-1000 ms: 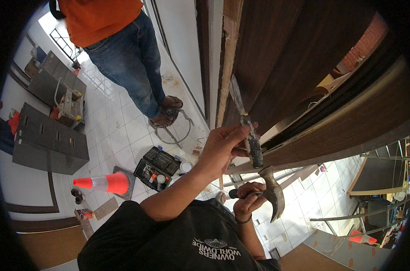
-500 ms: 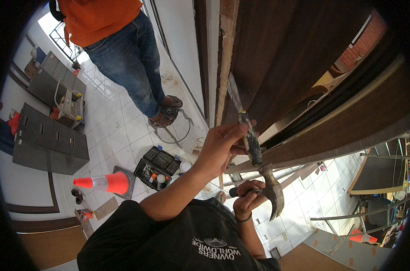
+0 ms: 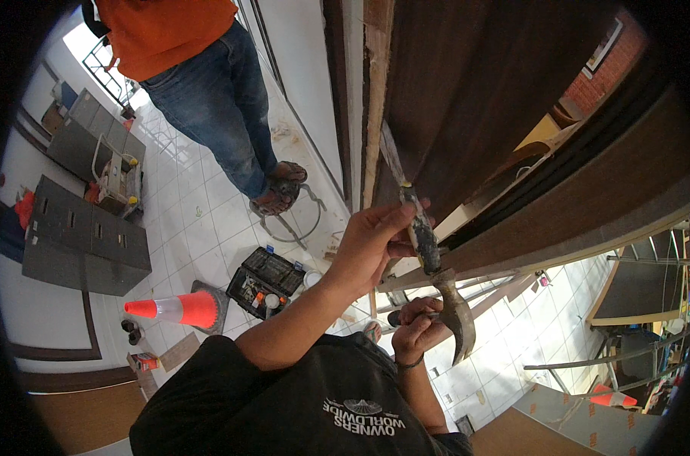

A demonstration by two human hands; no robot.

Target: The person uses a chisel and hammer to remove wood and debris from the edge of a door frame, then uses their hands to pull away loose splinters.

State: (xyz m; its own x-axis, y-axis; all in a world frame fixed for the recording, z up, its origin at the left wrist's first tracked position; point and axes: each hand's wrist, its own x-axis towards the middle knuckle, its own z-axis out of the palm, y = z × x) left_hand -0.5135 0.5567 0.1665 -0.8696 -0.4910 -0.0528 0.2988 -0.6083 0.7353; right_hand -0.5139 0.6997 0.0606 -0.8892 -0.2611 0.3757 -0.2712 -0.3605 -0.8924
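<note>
My left hand (image 3: 375, 242) is closed round the dark, worn handle of a chisel (image 3: 422, 235). The chisel slants up and away, its blade tip at the rough edge of a wooden frame strip (image 3: 376, 68) beside a dark brown panel (image 3: 451, 91). Lower down, my right hand (image 3: 417, 328) grips a claw hammer (image 3: 457, 318) by its handle. The hammer's striking face is right at the butt of the chisel handle; whether they touch I cannot tell. Its claw points down toward me.
Another person (image 3: 216, 99) in an orange top and jeans stands at the far left. On the tiled floor lie an open black toolbox (image 3: 267, 280) and an orange traffic cone (image 3: 178, 308). Grey cabinets (image 3: 87, 235) line the left; a metal ladder (image 3: 588, 372) is at right.
The hammer head and chisel butt have shifted slightly up and left. Both hands keep their grips, and the other person stays in place.
</note>
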